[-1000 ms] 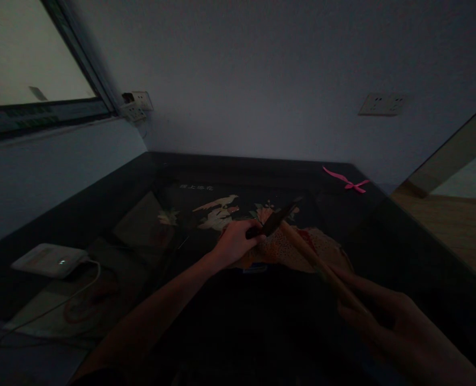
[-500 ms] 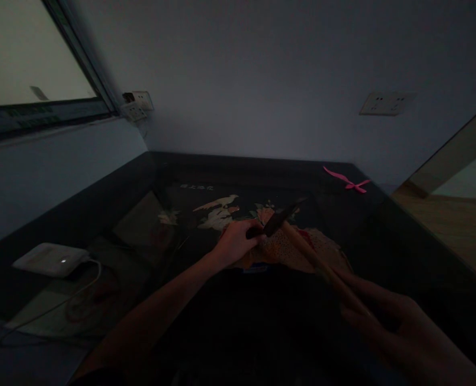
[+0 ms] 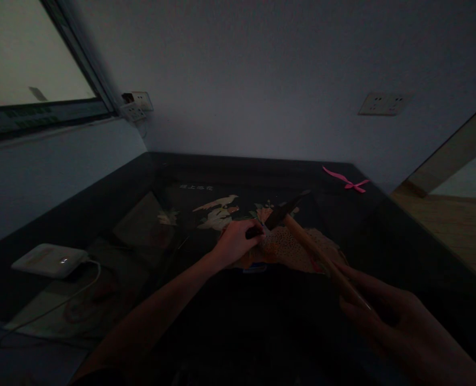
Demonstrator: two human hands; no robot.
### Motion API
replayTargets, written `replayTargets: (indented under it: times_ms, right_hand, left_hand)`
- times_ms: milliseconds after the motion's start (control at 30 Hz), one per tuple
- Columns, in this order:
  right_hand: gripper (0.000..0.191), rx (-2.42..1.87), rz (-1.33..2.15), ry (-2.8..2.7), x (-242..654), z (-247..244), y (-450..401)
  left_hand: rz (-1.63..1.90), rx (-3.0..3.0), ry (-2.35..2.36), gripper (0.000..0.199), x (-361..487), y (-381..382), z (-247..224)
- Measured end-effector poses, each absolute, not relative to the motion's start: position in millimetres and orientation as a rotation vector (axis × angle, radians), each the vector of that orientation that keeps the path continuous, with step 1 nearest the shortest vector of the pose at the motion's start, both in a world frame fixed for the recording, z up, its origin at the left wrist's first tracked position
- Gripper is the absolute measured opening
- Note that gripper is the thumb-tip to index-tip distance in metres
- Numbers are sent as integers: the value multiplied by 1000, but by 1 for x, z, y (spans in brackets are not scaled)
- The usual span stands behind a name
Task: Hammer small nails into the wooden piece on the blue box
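Note:
My right hand (image 3: 394,321) is closed round the wooden handle of a hammer (image 3: 314,249). Its dark head tilts up to the right, just beside the fingers of my left hand (image 3: 238,241). Those fingers are pinched on a short dark tool (image 3: 254,232), mostly hidden by the hand; its exact kind is too dark to make out. Below both hands lies a tan-orange sheet (image 3: 278,244) covered with many small dark dots or holes. Its material is unclear. A bit of something blue (image 3: 254,267) shows under the sheet's near edge.
The dark glossy table (image 3: 222,166) bears a bird and flower picture (image 3: 217,206). On the left lies a white power bank (image 3: 51,260) with a cable (image 3: 97,276). A pink ribbon (image 3: 346,182) lies at the far right. Wall sockets (image 3: 385,103) are behind.
The hammer head has lifted slightly up and to the right, away from my left fingers. My left hand stays in place.

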State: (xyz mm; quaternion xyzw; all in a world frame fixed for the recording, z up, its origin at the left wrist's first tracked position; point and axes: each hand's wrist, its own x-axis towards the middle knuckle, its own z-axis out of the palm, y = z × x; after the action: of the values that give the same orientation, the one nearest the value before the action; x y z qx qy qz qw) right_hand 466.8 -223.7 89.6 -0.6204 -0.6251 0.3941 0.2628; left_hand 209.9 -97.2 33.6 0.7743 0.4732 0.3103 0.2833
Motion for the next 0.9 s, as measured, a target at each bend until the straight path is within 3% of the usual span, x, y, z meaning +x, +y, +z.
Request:
replayTargets:
  times_ms: [900]
  right_hand:
    - [52,-1659,964,-1796,465,90,-216]
  left_hand:
    - [790,2057,1285,15,213,-97,37]
